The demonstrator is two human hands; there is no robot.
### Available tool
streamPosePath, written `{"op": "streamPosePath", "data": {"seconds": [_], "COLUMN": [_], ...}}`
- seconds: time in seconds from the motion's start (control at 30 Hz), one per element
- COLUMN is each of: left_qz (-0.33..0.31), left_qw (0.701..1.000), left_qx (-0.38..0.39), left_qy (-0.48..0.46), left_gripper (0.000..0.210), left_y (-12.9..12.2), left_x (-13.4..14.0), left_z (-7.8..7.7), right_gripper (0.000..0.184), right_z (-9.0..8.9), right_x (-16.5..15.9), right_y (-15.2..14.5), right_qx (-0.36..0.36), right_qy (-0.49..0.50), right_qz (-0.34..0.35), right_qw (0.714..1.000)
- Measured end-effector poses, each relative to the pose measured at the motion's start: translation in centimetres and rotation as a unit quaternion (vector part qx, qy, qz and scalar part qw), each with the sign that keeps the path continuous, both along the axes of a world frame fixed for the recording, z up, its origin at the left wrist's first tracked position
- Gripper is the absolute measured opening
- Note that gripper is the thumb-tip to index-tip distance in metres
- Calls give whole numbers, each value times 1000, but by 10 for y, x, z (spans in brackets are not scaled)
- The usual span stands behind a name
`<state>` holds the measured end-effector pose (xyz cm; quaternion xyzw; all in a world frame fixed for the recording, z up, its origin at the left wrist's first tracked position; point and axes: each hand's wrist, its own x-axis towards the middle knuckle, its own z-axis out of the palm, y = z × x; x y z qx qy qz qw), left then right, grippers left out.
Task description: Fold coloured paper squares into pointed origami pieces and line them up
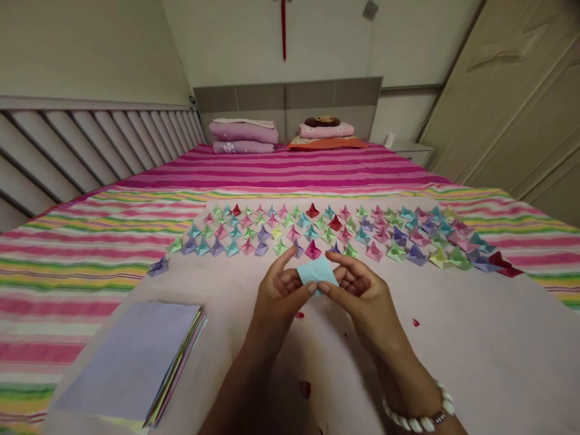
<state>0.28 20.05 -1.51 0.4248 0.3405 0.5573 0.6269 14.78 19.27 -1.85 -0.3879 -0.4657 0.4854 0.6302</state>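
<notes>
A small piece of light blue folded paper (317, 271) is held up between both hands, above a pale sheet (453, 338). My left hand (284, 291) pinches its lower left edge, the thumb in front and fingers behind. On the other side my right hand (357, 287) grips the lower right edge the same way, a white bracelet (419, 423) round its wrist. Just beyond the hands stand rows of small folded paper boats (312, 248) in many colours. Behind the blue paper, its far side and some fingers are hidden.
At the left lies a stack of coloured paper (131, 356) with a lilac sheet on top. Small red scraps (305, 389) lie on the pale sheet. The striped bed (299, 169) carries folded bedding (244, 133) by the headboard; a railing (104, 145) runs along the left.
</notes>
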Motion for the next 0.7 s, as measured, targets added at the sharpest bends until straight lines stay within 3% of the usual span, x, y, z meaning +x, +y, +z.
{"op": "streamPosePath", "data": {"seconds": [0.13, 0.23, 0.4, 0.6, 0.7], "left_qz": [-12, -11, -48, -14, -1], "left_qw": [997, 989, 988, 994, 996], "left_qx": [-43, -68, -66, -84, -88], "left_qy": [62, 128, 133, 63, 33], "left_gripper": [22, 27, 26, 26, 25], "left_y": [1, 0, 0, 2, 1], "left_x": [0, 0, -2, -4, -4], "left_z": [-3, -7, -10, -3, -1], "right_gripper": [55, 60, 57, 45, 34], "right_z": [-2, -3, -1, 2, 0], "right_x": [0, 0, 0, 3, 4], "right_y": [1, 1, 0, 1, 2], "right_qx": [-13, -26, -27, -14, -24], "right_qy": [6, 14, 35, 58, 56], "right_qz": [-8, -20, -47, 42, 53], "right_qw": [1000, 999, 998, 997, 997]}}
